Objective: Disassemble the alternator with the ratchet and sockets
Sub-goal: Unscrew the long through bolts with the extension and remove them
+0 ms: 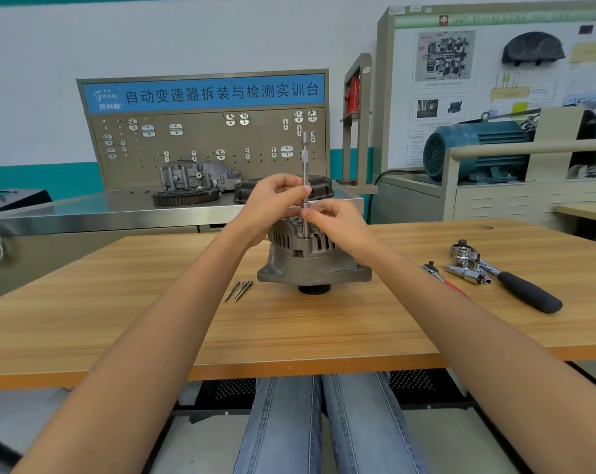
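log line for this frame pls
left hand: pinches extension bar | right hand: pinches bar lower | alternator: bar upright in it | bolts: out

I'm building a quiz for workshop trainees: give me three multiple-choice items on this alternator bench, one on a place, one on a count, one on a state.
1. Where do the loose bolts lie?
A. left of the alternator
B. on top of it
C. beside the ratchet

2. How many loose bolts?
A. one
B. three
C. six

3. What are the hands doing?
A. resting flat
B. gripping the ratchet
C. both pinching the upright extension bar

Key: 1 A, they lie on the table at its left; 2 B, three shafts show; 3 C, left hand above, right hand below.
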Demonstrator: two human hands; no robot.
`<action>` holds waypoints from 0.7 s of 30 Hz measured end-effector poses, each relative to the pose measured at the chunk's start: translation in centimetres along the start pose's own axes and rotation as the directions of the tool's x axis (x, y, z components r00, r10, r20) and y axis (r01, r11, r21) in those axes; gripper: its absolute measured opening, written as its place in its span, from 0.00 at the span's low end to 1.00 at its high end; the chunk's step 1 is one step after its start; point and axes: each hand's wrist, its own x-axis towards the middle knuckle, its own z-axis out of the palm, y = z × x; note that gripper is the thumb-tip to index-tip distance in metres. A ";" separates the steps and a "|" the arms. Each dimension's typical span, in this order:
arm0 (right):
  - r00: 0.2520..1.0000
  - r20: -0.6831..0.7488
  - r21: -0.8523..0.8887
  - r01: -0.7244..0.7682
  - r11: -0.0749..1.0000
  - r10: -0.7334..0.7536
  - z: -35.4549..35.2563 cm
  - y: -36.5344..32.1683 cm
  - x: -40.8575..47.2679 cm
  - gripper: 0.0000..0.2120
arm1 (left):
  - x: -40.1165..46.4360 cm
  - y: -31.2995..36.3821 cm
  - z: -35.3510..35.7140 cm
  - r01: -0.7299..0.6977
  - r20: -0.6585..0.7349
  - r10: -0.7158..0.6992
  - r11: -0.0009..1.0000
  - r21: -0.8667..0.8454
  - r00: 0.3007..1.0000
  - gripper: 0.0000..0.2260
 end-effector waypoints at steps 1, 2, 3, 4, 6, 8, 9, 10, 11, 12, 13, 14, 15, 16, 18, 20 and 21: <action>1.000 -0.001 0.002 0.000 1.000 0.000 0.0 0.0 0.0 0.03 | 0.0 0.0 0.0 -0.002 0.007 0.002 1.000 0.007 1.000 0.02; 1.000 -0.002 0.004 0.004 1.000 -0.004 0.0 0.0 -0.1 0.04 | 0.0 0.0 0.0 -0.005 0.011 0.005 1.000 0.014 1.000 0.02; 1.000 -0.003 0.007 0.005 1.000 -0.005 0.0 0.1 0.0 0.04 | 0.0 0.0 0.0 -0.006 0.012 0.006 1.000 0.019 1.000 0.02; 1.000 -0.001 0.011 0.004 1.000 -0.004 0.0 0.2 0.0 0.04 | 0.0 0.0 0.0 -0.006 0.011 0.006 1.000 0.020 1.000 0.02; 1.000 0.006 0.016 0.005 1.000 -0.005 0.1 0.3 0.2 0.06 | 0.0 0.0 -0.1 -0.003 0.003 0.003 1.000 0.016 1.000 0.02; 1.000 0.007 0.019 0.006 1.000 -0.006 0.2 0.4 0.3 0.12 | 0.0 0.0 -0.1 -0.003 -0.003 0.004 1.000 0.020 1.000 0.03; 1.000 0.006 0.020 0.004 1.000 -0.004 0.2 0.4 0.3 0.13 | 0.0 0.0 -0.1 -0.005 -0.005 0.005 1.000 0.022 1.000 0.03; 1.000 0.006 0.020 0.002 1.000 -0.002 0.2 0.5 0.3 0.14 | 0.0 0.0 -0.1 -0.005 -0.008 0.006 1.000 0.020 1.000 0.03; 1.000 0.007 0.018 0.000 1.000 0.000 0.2 0.5 0.4 0.13 | 0.0 0.0 -0.1 -0.004 -0.009 0.004 1.000 0.015 1.000 0.03; 1.000 0.008 0.018 -0.003 1.000 0.003 0.2 0.5 0.4 0.12 | 0.1 0.0 -0.1 -0.001 -0.009 0.001 1.000 0.008 1.000 0.04; 1.000 0.008 0.019 -0.003 1.000 0.003 0.2 0.5 0.4 0.11 | 0.1 -0.1 -0.1 0.002 -0.008 -0.002 1.000 0.003 1.000 0.04; 1.000 0.009 0.020 -0.003 1.000 0.003 0.1 0.5 0.4 0.10 | 0.1 0.0 0.0 0.004 -0.006 -0.004 1.000 0.002 1.000 0.04; 1.000 0.012 0.023 -0.004 1.000 0.004 0.1 0.6 0.4 0.10 | 0.1 0.0 0.0 0.005 -0.002 -0.005 1.000 0.006 1.000 0.04; 1.000 0.015 0.027 -0.006 1.000 0.005 0.1 0.5 0.4 0.11 | 0.0 0.0 0.0 0.003 0.004 -0.003 1.000 0.013 1.000 0.04; 1.000 0.022 0.035 -0.008 0.999 0.007 0.2 0.6 0.4 0.12 | 0.0 0.0 0.0 -0.004 0.012 0.004 1.000 0.025 1.000 0.03; 1.000 0.020 0.035 -0.013 0.999 0.012 0.2 0.6 0.4 0.13 | 0.0 0.0 -0.1 -0.008 0.012 0.008 1.000 0.029 1.000 0.02; 1.000 0.015 0.033 -0.014 0.999 0.014 0.3 0.5 0.4 0.13 | -0.1 0.0 -0.1 -0.010 0.012 0.010 0.999 0.032 1.000 0.02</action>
